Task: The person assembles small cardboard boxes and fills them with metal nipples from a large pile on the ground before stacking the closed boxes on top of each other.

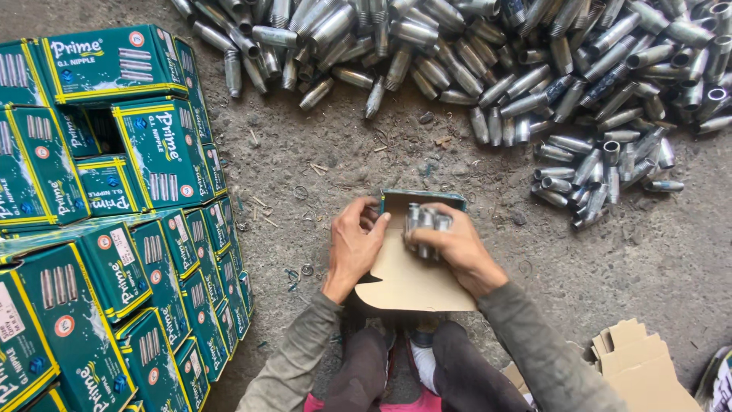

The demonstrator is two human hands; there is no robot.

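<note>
Packing pipe pieces into a small box on the floor.

Left hand (354,248) is gripping the left wall of the open green box (422,200), fingers (375,226) curled over its edge and clamped on the cardboard. Right hand (455,246) is holding a bundle of short metal pipes (425,223) at the box mouth, fingers wrapped tight around them. The box is sitting on the concrete floor (305,164) right in front of the person's knees, near the middle of the near edge of the floor in view, with its brown flap (408,282) folding out toward the person. A big loose heap of pipes (488,61) is lying along the far edge, spreading to the far right corner. Stacked green boxes (114,229) are filling the left edge. Flat cardboard scraps (637,362) are lying at the near right corner.
</note>
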